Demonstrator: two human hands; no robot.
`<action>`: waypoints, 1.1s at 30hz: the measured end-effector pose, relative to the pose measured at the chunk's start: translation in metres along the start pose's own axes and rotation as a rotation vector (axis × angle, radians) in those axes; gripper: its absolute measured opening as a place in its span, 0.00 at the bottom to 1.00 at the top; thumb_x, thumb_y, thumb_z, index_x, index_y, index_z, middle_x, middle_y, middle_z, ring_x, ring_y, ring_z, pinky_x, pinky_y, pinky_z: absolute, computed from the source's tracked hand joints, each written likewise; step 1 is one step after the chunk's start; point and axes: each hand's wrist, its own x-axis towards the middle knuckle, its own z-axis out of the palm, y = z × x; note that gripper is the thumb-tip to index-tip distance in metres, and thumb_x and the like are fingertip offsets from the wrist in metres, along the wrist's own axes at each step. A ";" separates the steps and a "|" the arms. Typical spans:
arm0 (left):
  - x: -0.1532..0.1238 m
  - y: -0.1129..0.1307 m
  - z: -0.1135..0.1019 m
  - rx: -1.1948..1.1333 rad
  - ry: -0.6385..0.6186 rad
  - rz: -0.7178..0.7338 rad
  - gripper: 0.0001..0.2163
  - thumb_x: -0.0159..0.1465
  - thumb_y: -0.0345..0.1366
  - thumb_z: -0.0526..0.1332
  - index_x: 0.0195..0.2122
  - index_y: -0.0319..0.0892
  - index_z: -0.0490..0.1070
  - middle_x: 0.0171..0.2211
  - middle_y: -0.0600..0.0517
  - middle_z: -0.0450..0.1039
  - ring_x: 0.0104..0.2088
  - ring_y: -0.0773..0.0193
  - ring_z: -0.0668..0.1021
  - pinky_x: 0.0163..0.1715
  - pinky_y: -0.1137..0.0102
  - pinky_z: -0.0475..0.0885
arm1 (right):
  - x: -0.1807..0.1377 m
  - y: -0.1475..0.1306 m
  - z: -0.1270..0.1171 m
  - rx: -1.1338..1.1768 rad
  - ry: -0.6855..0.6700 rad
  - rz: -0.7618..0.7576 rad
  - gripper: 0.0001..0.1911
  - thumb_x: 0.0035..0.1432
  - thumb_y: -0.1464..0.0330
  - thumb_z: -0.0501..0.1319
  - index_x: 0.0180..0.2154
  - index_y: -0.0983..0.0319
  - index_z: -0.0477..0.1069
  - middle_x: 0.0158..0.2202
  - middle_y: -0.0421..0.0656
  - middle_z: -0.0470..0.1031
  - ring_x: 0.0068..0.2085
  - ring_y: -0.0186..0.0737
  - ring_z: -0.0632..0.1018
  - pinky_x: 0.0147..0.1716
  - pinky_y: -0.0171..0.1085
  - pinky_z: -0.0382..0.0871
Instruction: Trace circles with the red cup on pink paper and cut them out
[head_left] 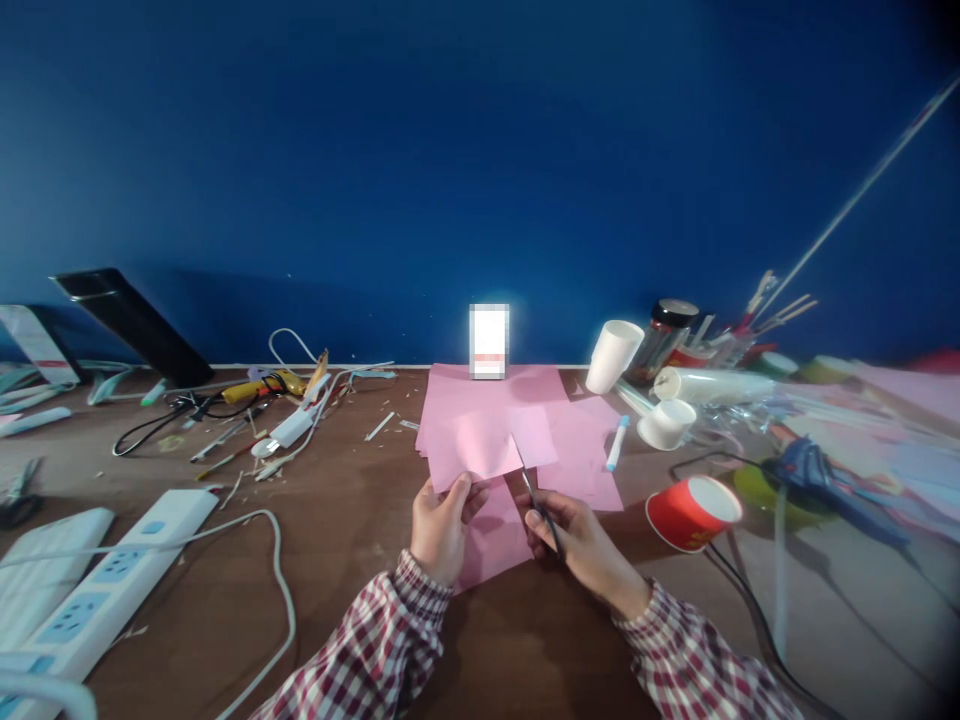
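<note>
My left hand [440, 525] pinches the near edge of a pink sheet of paper [469, 440], thumb on top. In my right hand [577, 540] is a pair of dark-handled scissors [546, 515], its blades pointing away from me and reaching the right side of the held sheet. A lighter pink flap [536, 435] lies just right of the blades; whether it is joined to the sheet I cannot tell. Under both hands more pink paper [495, 535] covers the brown table [345, 620]. A capped marker [617, 443] rests on the paper to the right.
Right of my hands stand a red paper cup [684, 515], white cups [613, 355] and a blue glue gun [832, 485]. A power strip [131, 570] and white cable [281, 570] lie to the left. A bright blurred rectangle [489, 342] stands against the blue wall [480, 170].
</note>
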 end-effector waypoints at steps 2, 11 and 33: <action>0.000 0.001 0.000 0.003 0.001 -0.008 0.12 0.49 0.32 0.69 0.32 0.36 0.69 0.25 0.52 0.74 0.27 0.69 0.78 0.30 0.74 0.76 | 0.000 -0.001 -0.001 0.008 -0.010 0.003 0.25 0.52 0.53 0.63 0.43 0.66 0.67 0.20 0.36 0.66 0.22 0.31 0.68 0.20 0.31 0.58; -0.004 -0.003 -0.002 0.077 -0.043 -0.068 0.13 0.48 0.33 0.70 0.32 0.36 0.70 0.26 0.51 0.74 0.28 0.66 0.79 0.29 0.74 0.76 | 0.000 -0.006 -0.001 0.001 0.014 -0.065 0.20 0.54 0.52 0.60 0.27 0.64 0.65 0.21 0.37 0.66 0.22 0.30 0.67 0.21 0.31 0.59; -0.007 -0.003 0.002 0.111 -0.049 -0.126 0.11 0.48 0.32 0.70 0.30 0.35 0.71 0.24 0.48 0.76 0.25 0.65 0.79 0.25 0.75 0.76 | 0.000 -0.004 -0.003 -0.129 0.088 -0.080 0.19 0.54 0.54 0.61 0.25 0.62 0.63 0.20 0.36 0.65 0.21 0.30 0.67 0.20 0.30 0.57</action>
